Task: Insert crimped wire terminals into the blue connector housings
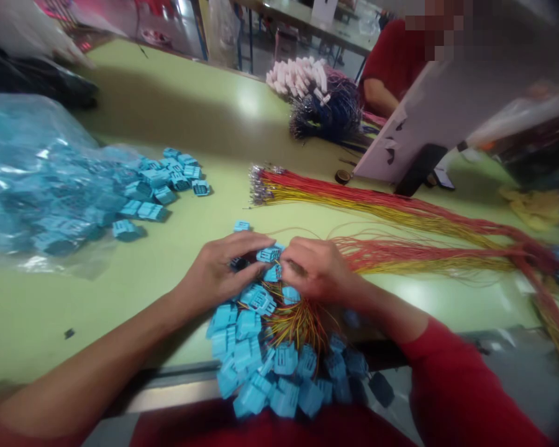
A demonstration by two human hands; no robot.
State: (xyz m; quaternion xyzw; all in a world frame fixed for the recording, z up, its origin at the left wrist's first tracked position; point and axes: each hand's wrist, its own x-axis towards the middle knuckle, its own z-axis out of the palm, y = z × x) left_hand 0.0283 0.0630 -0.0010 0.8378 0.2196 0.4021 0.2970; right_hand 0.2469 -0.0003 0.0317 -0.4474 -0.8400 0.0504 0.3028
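The left hand (pixel 217 273) and the right hand (pixel 319 270) were curled closely together around a small blue plastic connector housing (pixel 268 254), with the fingers closed in, though they hid too much to tell exactly what each one gripped. Below them, a heap of blue housings (pixel 246 326) on thin red and yellow wires (pixel 298 323) spilled past the front edge of the green table (pixel 121 112). The housings looked light, stiff and small, likely to hold best when pinched by their square bodies, while the fine wires looked soft and floppy, apt to tangle or slip unless held close to the housing. A clear plastic bag (pixel 37 180) of blue housings and a loose pile of housings (pixel 161 186) lay to the left, with a long red and yellow wire bundle (pixel 377 205) ahead
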